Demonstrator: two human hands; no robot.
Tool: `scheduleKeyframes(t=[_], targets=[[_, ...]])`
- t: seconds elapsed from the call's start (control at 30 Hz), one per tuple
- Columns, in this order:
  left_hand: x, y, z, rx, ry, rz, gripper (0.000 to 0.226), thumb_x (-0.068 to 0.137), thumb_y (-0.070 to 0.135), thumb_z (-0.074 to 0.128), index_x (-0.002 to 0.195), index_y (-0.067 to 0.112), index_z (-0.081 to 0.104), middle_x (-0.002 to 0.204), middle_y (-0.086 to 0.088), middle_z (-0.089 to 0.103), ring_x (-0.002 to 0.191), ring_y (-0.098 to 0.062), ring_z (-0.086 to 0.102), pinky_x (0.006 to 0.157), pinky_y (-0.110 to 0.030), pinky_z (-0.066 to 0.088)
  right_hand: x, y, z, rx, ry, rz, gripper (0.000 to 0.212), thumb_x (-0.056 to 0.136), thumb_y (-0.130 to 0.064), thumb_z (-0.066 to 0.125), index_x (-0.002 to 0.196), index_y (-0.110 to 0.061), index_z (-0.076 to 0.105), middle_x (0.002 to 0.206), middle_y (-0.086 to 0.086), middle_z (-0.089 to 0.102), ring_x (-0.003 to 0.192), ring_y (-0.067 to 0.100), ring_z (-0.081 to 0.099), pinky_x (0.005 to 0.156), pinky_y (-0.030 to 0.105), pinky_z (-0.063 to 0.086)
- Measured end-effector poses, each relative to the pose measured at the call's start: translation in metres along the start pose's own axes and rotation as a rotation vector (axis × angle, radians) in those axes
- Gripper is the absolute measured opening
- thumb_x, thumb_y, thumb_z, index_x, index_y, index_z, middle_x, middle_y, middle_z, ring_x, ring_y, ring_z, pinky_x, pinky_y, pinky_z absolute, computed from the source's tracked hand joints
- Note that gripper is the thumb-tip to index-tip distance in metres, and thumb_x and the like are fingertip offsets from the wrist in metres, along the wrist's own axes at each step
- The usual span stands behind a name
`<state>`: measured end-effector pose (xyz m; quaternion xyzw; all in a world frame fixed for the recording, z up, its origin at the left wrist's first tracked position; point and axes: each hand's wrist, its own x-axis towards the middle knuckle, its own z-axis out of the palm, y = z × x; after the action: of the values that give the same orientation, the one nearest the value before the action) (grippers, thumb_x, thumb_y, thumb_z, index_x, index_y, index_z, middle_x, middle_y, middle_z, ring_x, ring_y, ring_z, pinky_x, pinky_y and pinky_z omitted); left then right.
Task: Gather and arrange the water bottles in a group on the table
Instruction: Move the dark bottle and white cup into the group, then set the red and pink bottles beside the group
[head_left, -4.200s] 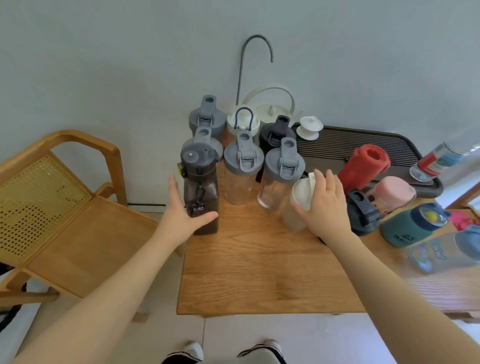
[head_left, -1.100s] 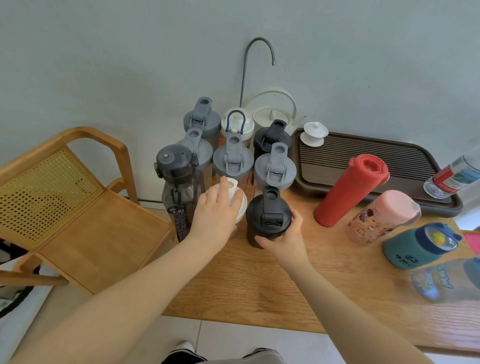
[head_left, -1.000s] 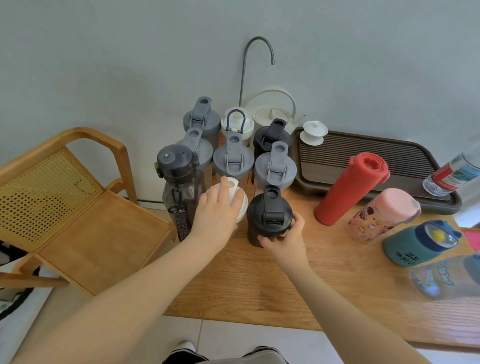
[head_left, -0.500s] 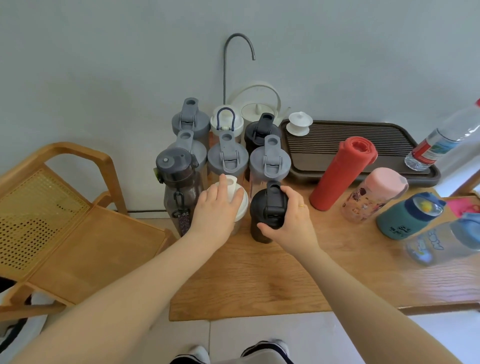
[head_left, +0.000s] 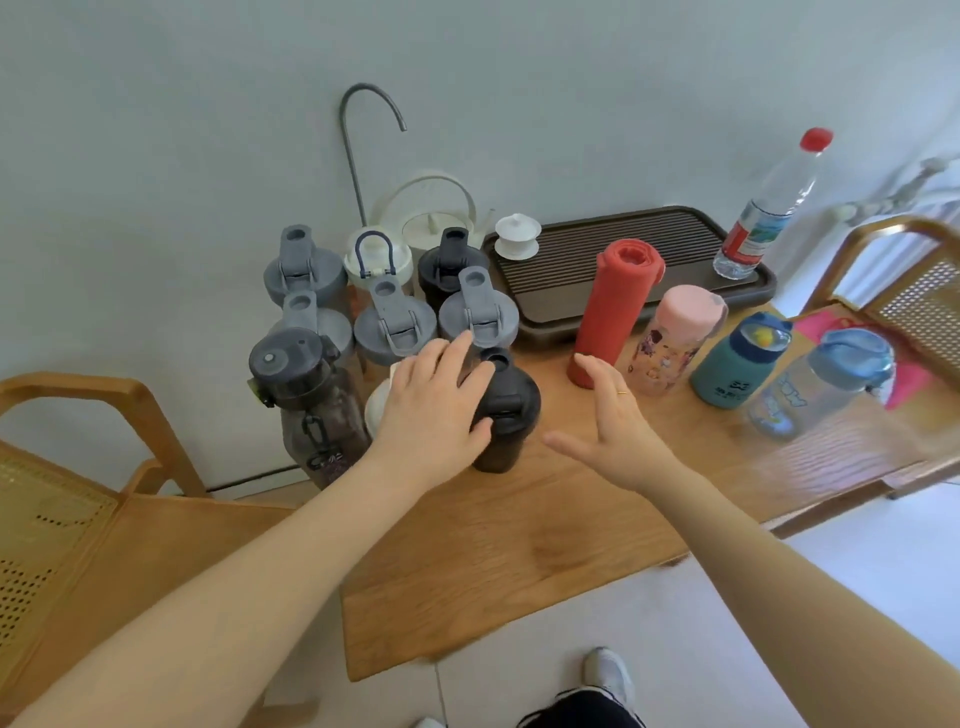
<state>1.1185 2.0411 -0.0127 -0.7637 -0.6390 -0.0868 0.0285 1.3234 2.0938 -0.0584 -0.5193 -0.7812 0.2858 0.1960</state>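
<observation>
Wooden surface (head_left: 519, 561) carries all bottles; a shoe (head_left: 608, 675) shows on the floor at the near edge.

Left hand (head_left: 434, 410) lies palm down over the white bottle (head_left: 376, 410), fingers extended and relaxed, fingertips reaching the lid of the black shaker (head_left: 506, 421). It covers most of the white bottle; no curl around either item is visible.

Right hand (head_left: 613, 431) hovers just right of the black shaker, fingers spread and straight, holding nothing and touching nothing. A ring sits on one finger.

Grouped bottles stand upright at the left end of the surface. Front row, left to right: dark bottle (head_left: 311, 400), white bottle, black shaker. Middle row: three grey-lidded bottles (head_left: 395, 327). Back row: a grey-lidded bottle (head_left: 304, 270), a white-lidded bottle (head_left: 376, 260), a black-lidded bottle (head_left: 449, 265).

Ungrouped bottles stand in a line to the right, well apart from the group: red bottle (head_left: 615, 306), pink bottle (head_left: 675, 338), teal bottle (head_left: 737, 358), blue bottle (head_left: 821, 379).

A dark tray (head_left: 623, 244) lies behind them, bearing a clear bottle (head_left: 769, 208) with a red cap at its right end and a white cup (head_left: 517, 236) at its left end. A white kettle (head_left: 428, 218) and a curved spout (head_left: 358, 135) stand against the wall. Wooden chairs (head_left: 78, 493) flank the surface.
</observation>
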Motion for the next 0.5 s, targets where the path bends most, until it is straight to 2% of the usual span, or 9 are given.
scheduleKeyframes(t=[0.07,0.1,0.2,0.3,0.4,0.5], targets=[[0.017,0.013,-0.003,-0.078,0.073,0.062,0.051,0.080,0.026,0.062,0.128,0.012,0.051,0.142,-0.014,0.040,0.130,-0.035,0.034,0.102,-0.048,0.032,0.000,0.010,-0.020,-0.044,0.067,0.015,0.076,0.080,-0.037,0.067,0.141,-0.018,0.026,0.150,0.005,0.025,0.136,0.023,0.026,0.109,0.030,0.023],[0.026,0.021,-0.004,-0.126,0.089,0.070,0.051,0.080,0.025,0.062,0.128,0.013,0.051,0.141,-0.014,0.041,0.130,-0.034,0.035,0.101,-0.047,0.033,0.002,0.014,-0.031,-0.073,0.108,0.012,0.066,0.082,-0.033,0.066,0.137,-0.018,0.034,0.147,0.005,0.030,0.135,0.022,0.029,0.109,0.032,0.025],[0.063,0.047,-0.008,-0.260,0.093,0.061,0.056,0.086,0.029,0.057,0.138,0.018,0.038,0.149,-0.008,0.029,0.135,-0.026,0.025,0.106,-0.042,0.027,0.011,0.027,-0.067,-0.079,0.236,0.004,0.036,0.085,-0.022,0.062,0.120,-0.016,0.054,0.139,0.003,0.041,0.128,0.019,0.038,0.103,0.030,0.034],[0.107,0.071,-0.012,-0.410,0.119,0.012,0.064,0.087,0.029,0.057,0.142,0.019,0.027,0.150,-0.006,0.025,0.135,-0.026,0.025,0.109,-0.040,0.026,0.022,0.040,-0.108,-0.029,0.387,-0.032,0.021,0.085,-0.013,0.059,0.106,-0.011,0.061,0.128,0.004,0.049,0.113,0.020,0.046,0.088,0.021,0.031],[0.152,0.087,-0.010,-0.502,0.072,-0.115,0.077,0.083,0.035,0.062,0.145,0.020,0.018,0.151,-0.007,0.022,0.136,-0.027,0.024,0.108,-0.043,0.029,0.042,0.062,-0.141,-0.092,0.387,-0.018,0.025,0.083,-0.012,0.060,0.108,-0.009,0.060,0.130,0.011,0.048,0.122,0.025,0.043,0.094,0.023,0.028],[0.189,0.098,-0.004,-0.462,-0.030,-0.206,0.091,0.077,0.040,0.068,0.146,0.026,0.011,0.153,-0.010,0.015,0.138,-0.031,0.020,0.107,-0.045,0.029,0.069,0.087,-0.153,-0.261,0.160,0.011,0.048,0.084,-0.020,0.060,0.129,-0.009,0.046,0.143,0.014,0.035,0.133,0.030,0.030,0.105,0.034,0.028]])
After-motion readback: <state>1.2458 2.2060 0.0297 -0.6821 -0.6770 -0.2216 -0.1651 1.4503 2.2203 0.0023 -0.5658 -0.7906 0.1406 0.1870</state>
